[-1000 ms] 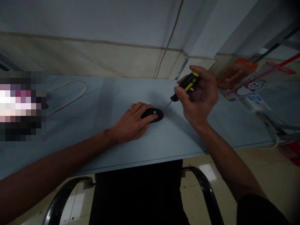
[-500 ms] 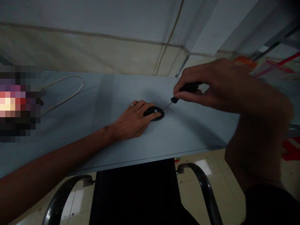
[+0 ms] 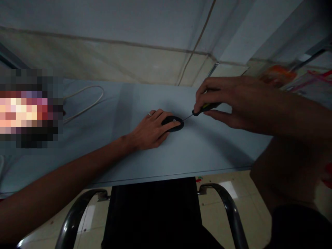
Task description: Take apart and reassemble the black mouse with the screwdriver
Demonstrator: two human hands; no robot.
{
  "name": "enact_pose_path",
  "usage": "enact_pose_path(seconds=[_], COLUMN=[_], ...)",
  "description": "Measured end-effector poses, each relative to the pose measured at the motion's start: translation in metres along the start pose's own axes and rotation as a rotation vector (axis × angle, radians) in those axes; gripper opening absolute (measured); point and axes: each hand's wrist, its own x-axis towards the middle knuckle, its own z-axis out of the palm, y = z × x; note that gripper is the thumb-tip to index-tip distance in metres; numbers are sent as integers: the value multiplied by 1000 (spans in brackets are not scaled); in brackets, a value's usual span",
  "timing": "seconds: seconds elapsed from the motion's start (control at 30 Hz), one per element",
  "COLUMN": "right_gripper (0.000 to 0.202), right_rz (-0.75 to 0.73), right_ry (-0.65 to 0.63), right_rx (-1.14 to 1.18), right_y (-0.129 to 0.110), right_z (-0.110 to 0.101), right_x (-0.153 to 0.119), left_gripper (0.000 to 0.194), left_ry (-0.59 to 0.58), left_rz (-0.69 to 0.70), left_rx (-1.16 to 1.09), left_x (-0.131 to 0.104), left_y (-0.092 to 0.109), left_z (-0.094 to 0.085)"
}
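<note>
Ideally, the left hand (image 3: 150,130) holds the mouse (image 3: 177,119) firmly while the right hand (image 3: 225,94), gripping the screwdriver (image 3: 210,106), presses gently.

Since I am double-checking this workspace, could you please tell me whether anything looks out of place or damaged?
Nothing stands out. The left hand holds the black rounded device on the table, and the right hand grips a screwdriver with its tip at or near the device's edge. The pixelated patch at far left cannot be judged.
</note>
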Motion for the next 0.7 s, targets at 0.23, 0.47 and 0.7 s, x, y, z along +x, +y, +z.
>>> enact_pose_path(seconds=[0.23,0.47,0.7], right_gripper=[20,23,25], right_rz=[-76,-88,-79], right_ry=[-16,29,16], right_rx=[-214,-230,-228], right_y=[-8,-12,-14], right_z=[1,-1,2], right_x=[1,-2,-6], left_gripper=[47,46,47], left_ry=[47,48,69], left_rz=[28,28,43], left_rx=[-27,-8,9], left_x=[-2,-2,-2], left_y=[-3,-2,-2], left_z=[3,2,2])
